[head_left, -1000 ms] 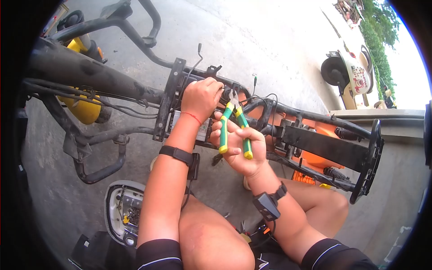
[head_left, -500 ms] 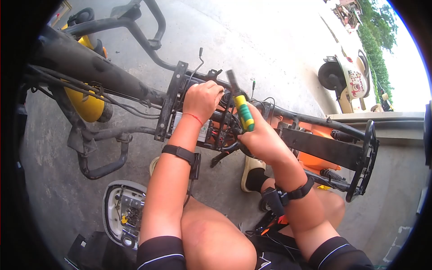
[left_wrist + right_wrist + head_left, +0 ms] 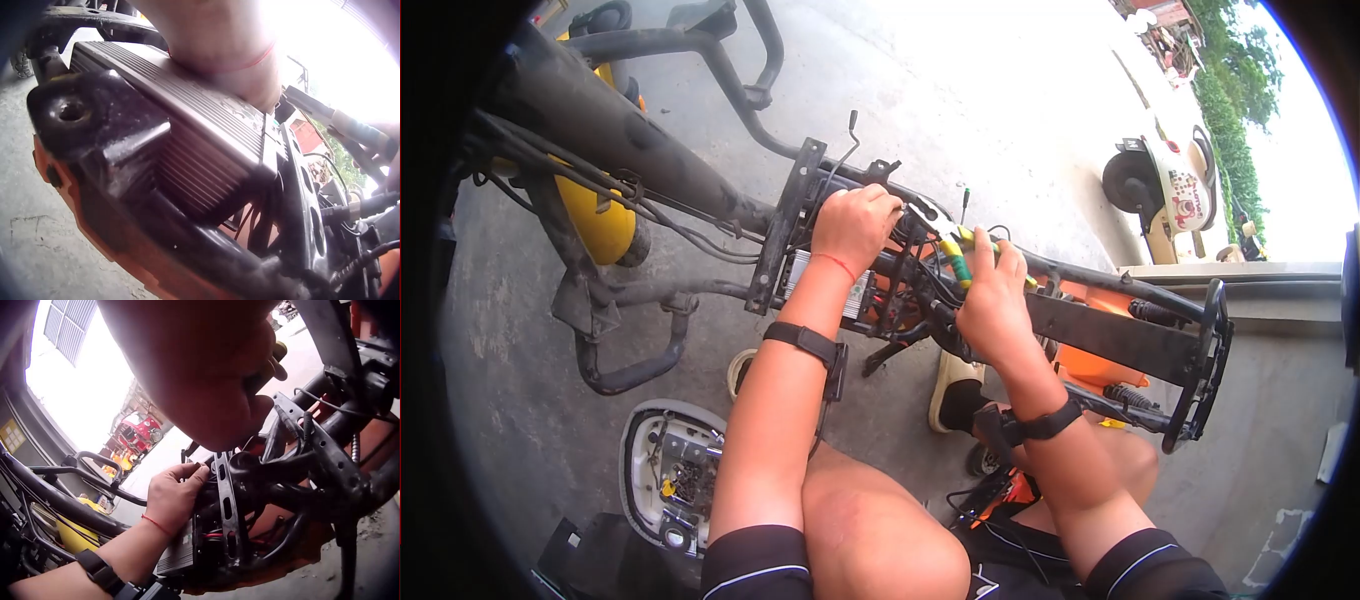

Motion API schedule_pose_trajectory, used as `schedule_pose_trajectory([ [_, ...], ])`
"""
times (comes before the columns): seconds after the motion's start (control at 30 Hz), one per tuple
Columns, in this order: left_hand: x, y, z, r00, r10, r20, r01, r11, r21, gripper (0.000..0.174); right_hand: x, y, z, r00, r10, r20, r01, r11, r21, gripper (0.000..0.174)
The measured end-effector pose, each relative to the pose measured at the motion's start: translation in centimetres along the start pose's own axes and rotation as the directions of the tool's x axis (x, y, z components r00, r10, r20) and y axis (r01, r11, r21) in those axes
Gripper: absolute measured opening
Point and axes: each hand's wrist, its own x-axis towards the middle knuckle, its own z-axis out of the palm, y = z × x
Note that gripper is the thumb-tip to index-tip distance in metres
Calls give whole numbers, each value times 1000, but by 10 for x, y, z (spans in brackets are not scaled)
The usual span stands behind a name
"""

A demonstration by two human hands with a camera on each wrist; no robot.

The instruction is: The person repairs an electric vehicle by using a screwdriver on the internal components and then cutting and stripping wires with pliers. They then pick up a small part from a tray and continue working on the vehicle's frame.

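My left hand [image 3: 852, 232] is over the middle of the black metal frame [image 3: 730, 205], beside a silver finned box [image 3: 206, 134]. In the right wrist view its thumb and forefinger pinch a small dark piece [image 3: 201, 466], mostly covered by the fingers. My right hand [image 3: 998, 305] holds pliers [image 3: 955, 262] with green and yellow handles, back of the hand upward. The handles stand apart, and the metal head points at the left fingertips, close over the wiring. From the left wrist view, the pliers' head comes in at the right, near the left hand.
Black cables [image 3: 690, 240] run along the frame's left tube. Orange bodywork [image 3: 1100, 350] lies below the frame at right. An upturned light-coloured shell [image 3: 632, 460] with small metal parts in it sits on the floor. A white scooter [image 3: 1185, 185] is parked farther off.
My right hand has turned over from palm up, swinging the pliers' head upward and then down toward the left fingertips. The left hand keeps its pinch at the same place on the frame.
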Motion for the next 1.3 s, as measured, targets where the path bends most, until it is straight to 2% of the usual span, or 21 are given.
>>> schedule_pose_trajectory([
  [0.13,1,1,-1,1000,-2,0,2,1000,0,10,0,-12,11,1000,-20,-23,19,999,-32,73],
  [0.2,1,0,-1,1000,12,-3,-12,1000,23,12,0,-19,14,1000,29,-9,-29,998,-63,75],
  [0.23,1,0,-1,1000,12,-3,-12,1000,22,12,0,-20,16,999,12,-52,-18,993,-119,75],
  [0.37,1,0,-1,1000,18,-15,-18,1000,14,11,1,-20,15,999,50,-13,-51,992,-118,74],
  [0.47,1,0,-1,1000,11,-9,-10,1000,17,9,2,-17,14,996,-6,-89,-10,984,-179,69],
  [0.57,1,0,-1,1000,-2,0,2,1000,14,8,7,-11,13,999,29,-29,-35,977,-212,62],
  [0.63,1,-1,-1,1000,-12,6,12,1000,10,8,9,-6,12,998,-45,-33,37,976,-215,46],
  [0.67,2,-1,-1,1000,-11,4,11,1000,10,7,12,-4,9,998,-47,-32,39,976,-216,46],
  [0.73,1,-1,1,1000,-11,2,11,1000,10,7,18,2,-2,997,-72,30,75,990,-118,30],
  [0.77,1,-1,1,1000,-7,0,7,1000,-10,7,21,6,-6,993,-118,13,119,980,-162,22],
  [0.93,2,0,-2,1000,-10,13,11,1000,-7,8,28,13,-6,989,-109,97,121,983,-138,24],
  [1.03,1,-2,-1,1000,-7,21,7,1000,-14,10,29,13,-10,971,-175,161,209,953,-222,31],
  [1.27,2,2,-1,999,28,-22,-29,999,-24,13,55,42,-12,954,-247,169,288,910,-298,36],
  [1.3,2,2,-2,1000,21,-9,-21,1000,-21,13,63,51,-7,940,-324,102,339,871,-356,38],
])
